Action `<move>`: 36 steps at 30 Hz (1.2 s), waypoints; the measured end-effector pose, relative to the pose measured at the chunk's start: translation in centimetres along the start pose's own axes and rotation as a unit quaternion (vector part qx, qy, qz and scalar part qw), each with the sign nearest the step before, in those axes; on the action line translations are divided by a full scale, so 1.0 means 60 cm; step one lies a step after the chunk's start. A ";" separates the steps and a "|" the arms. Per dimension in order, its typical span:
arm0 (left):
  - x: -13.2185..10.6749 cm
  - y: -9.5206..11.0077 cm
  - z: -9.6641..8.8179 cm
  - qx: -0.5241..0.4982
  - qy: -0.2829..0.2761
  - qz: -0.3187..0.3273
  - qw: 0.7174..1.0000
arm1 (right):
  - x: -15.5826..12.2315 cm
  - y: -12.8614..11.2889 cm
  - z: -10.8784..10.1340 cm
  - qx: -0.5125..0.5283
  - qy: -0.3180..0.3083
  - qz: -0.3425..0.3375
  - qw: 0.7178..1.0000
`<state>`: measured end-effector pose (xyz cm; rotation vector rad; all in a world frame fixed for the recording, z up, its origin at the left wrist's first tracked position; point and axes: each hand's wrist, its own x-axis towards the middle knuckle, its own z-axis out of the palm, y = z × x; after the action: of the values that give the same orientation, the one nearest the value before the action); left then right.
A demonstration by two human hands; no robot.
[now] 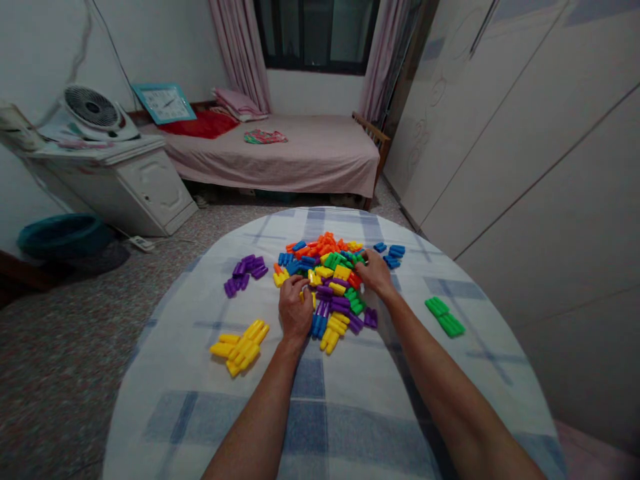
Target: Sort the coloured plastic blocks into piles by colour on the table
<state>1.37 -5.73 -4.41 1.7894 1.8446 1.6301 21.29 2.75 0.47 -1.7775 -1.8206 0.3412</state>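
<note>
A mixed heap of plastic building blocks (340, 302) in yellow, purple, blue, green, red and orange lies mid-table. At the heap's left edge, my left hand (296, 308) has its fingers curled, with a yellow block (302, 295) showing between them. My right hand (376, 272) reaches over the heap's right side, fingers bent and closed on a green block (360, 259); its fingertips are partly hidden. Sorted by colour around the heap are purple blocks (245, 272), yellow blocks (243, 347), blue blocks (394, 255) and green blocks (445, 317). Orange blocks (325, 245) sit at the far side.
Under the blocks is a round table with a checked cloth (310, 427). Beyond it stands a bed (310, 150). A white cabinet (145, 187) with a fan (95, 113) is at the left, near a teal bin (65, 233). A large wardrobe (525, 167) borders the right.
</note>
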 end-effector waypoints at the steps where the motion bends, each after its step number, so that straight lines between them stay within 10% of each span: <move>1: 0.000 0.000 0.000 0.000 0.001 0.000 1.000 | 0.001 -0.002 0.000 -0.040 -0.028 -0.008 0.999; 14: 0.000 -0.002 0.002 -0.002 -0.002 -0.007 1.000 | 0.052 -0.039 -0.026 -0.218 -0.248 -0.012 0.944; 36: 0.000 -0.006 0.001 -0.004 -0.013 -0.011 1.000 | 0.018 -0.045 -0.007 -0.196 -0.230 0.022 0.953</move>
<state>1.16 -5.57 -4.69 1.7712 1.8379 1.5957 19.32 3.48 2.55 -2.1456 -2.3013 0.4669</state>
